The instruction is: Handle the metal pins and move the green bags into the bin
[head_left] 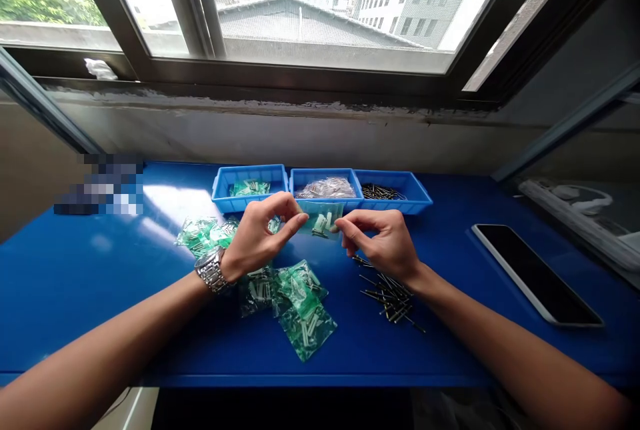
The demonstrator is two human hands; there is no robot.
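Both your hands (267, 233) (380, 243) pinch the green bag (321, 220); uneven tugging could tear it, spilling pieces onto the surface (430, 357) mid-back.

"Item one, pixelated patch (100, 187), left?"
"Contents illegible."
"Item two, packet (326, 217)?"
"Ends hidden behind left hand (265, 230) and right hand (383, 240); inner pieces (323, 223) too small to identify."
"Item three, thin rods (393, 297)?"
"Overlapping (count unverifiable), partly covered by the right hand."
"Forearms (115, 323)?"
"Both cut off by the frame."
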